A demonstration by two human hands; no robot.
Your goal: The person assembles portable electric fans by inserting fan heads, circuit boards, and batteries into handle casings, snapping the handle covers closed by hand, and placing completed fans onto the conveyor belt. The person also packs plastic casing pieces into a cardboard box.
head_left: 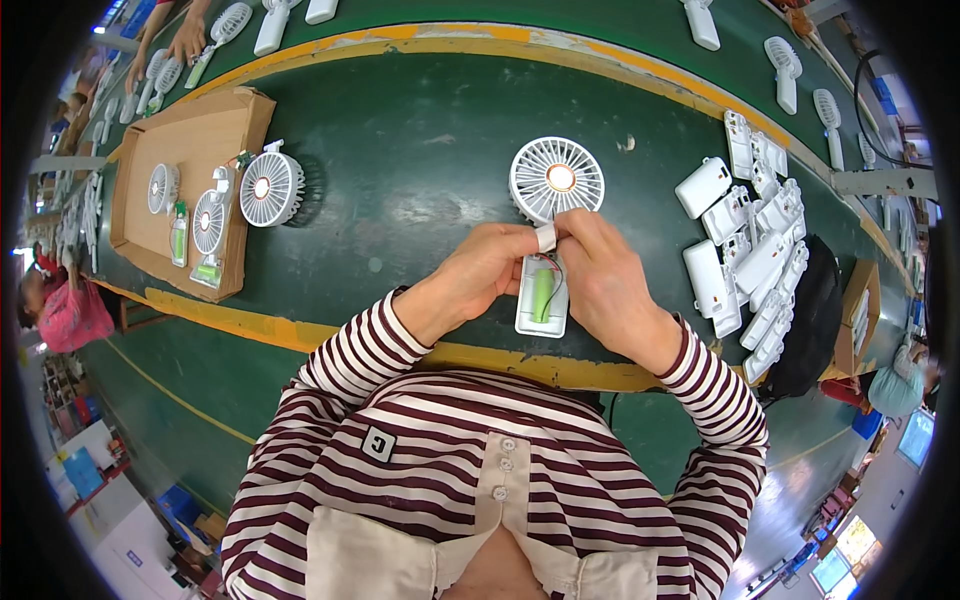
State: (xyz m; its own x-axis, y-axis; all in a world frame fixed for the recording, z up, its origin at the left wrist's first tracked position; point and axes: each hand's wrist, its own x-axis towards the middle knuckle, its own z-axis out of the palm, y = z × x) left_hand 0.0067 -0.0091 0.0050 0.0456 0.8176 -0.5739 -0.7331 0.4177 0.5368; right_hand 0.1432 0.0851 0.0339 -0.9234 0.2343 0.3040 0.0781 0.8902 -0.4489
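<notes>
A long, dark-green worktable with scuffed yellow edges (pixel 400 150) carries a shallow brown cardboard tray (pixel 205 130) at left and a heap of white plastic casings (pixel 762 262) at right. Between them, before the person, lies a white round-headed plastic fan (pixel 545 200). The left hand (pixel 475 270) pinches its neck; the right hand (pixel 603 285), fingers bent, closes on the opposite side. A light-green cylindrical battery (pixel 543 295) sits in the open handle.
</notes>
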